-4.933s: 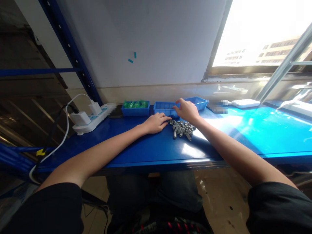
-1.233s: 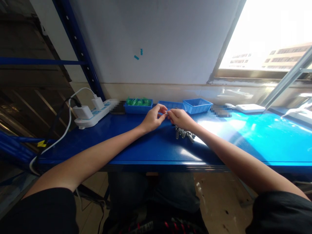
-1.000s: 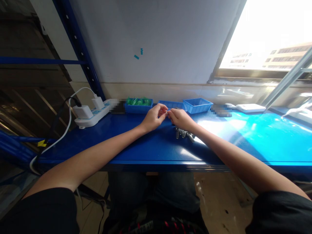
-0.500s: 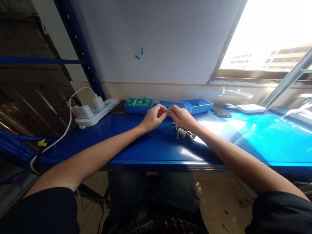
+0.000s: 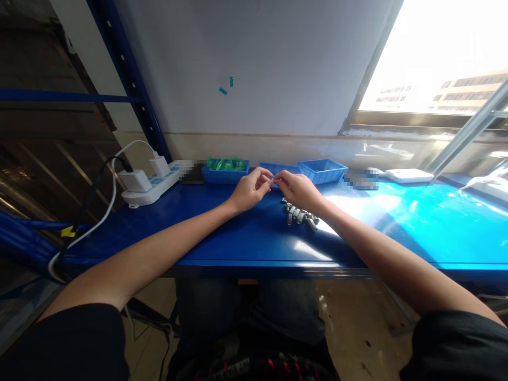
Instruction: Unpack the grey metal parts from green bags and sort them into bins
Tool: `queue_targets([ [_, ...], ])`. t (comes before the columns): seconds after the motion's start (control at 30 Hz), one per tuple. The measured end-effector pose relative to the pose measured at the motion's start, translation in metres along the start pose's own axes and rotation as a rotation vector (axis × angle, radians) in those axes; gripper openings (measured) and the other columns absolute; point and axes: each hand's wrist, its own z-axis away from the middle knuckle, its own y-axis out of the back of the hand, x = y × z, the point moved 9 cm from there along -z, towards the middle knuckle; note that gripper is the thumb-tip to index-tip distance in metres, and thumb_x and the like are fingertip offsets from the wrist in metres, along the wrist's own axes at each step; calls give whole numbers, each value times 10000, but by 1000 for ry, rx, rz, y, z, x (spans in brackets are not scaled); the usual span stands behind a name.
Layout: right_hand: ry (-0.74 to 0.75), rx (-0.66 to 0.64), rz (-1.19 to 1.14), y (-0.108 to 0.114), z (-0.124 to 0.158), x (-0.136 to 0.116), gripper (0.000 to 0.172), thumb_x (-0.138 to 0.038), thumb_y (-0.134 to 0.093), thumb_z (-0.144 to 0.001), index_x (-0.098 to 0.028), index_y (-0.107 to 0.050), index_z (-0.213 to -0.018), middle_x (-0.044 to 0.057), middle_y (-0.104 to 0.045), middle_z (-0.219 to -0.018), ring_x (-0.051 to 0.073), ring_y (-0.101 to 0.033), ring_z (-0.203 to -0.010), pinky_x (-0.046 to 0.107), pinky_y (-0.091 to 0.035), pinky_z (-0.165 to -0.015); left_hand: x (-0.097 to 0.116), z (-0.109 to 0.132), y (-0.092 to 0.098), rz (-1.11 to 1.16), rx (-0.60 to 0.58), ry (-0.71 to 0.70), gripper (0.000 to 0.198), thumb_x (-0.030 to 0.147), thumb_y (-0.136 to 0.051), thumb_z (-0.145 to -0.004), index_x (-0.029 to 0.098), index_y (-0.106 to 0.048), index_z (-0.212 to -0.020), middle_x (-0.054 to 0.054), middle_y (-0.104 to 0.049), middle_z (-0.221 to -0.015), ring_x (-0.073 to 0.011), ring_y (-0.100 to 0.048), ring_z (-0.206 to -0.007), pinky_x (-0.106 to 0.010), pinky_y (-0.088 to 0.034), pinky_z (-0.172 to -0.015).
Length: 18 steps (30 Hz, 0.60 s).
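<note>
My left hand (image 5: 251,189) and my right hand (image 5: 296,189) meet fingertip to fingertip above the blue table (image 5: 238,238). Each is closed in a pinch, and whatever sits between the fingers is too small to name. Just below my right hand lies a loose pile of short metal cylindrical fittings (image 5: 300,216). Behind the hands stands a blue bin (image 5: 286,168), partly hidden by them. To its left, another blue bin (image 5: 226,177) holds green plastic pieces (image 5: 228,164). A third blue bin (image 5: 322,171) stands to the right, its contents hard to make out.
A white power strip (image 5: 153,189) with plugged-in adapters lies at the left, its cables running over the table edge. A white flat device (image 5: 409,176) rests at the back right, near the metal window post. Blue shelving (image 5: 130,79) rises at the left.
Both hands stay nearly in place, fingertips still together, with only slight finger movement. The fittings and bins have not moved.
</note>
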Motion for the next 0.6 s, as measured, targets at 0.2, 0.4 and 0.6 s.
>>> queue_targets([
  [0.2,2,-25,-22,-2,-1,-1,314,-305,-332,-970,-186,-609,-882,79,-701,-807,190,-635,-731,255,-375,-651,6,2,-2,-57,-19,-33,238,308,-597,-850,190,-550,-1051,-26,-655,-850,-135,-656,-747,-244,-512,-691],
  [0.4,-15,-28,4,0,0,-1,262,-327,-380,-948,-193,-604,-973,62,-691,-793,191,-621,-712,257,-361,-632,0,0,1,-50,21,7,238,393,-578,-867,171,-560,-951,-23,-653,-777,-136,-647,-703,-253,-512,-683],
  [0.6,14,14,24,5,3,-10,288,-312,-525,-858,-185,-555,-1114,24,-673,-752,180,-597,-660,253,-352,-610,-9,-1,1,-17,11,73,380,535,-561,-856,160,-591,-912,-32,-665,-763,-149,-658,-704,-266,-518,-692],
])
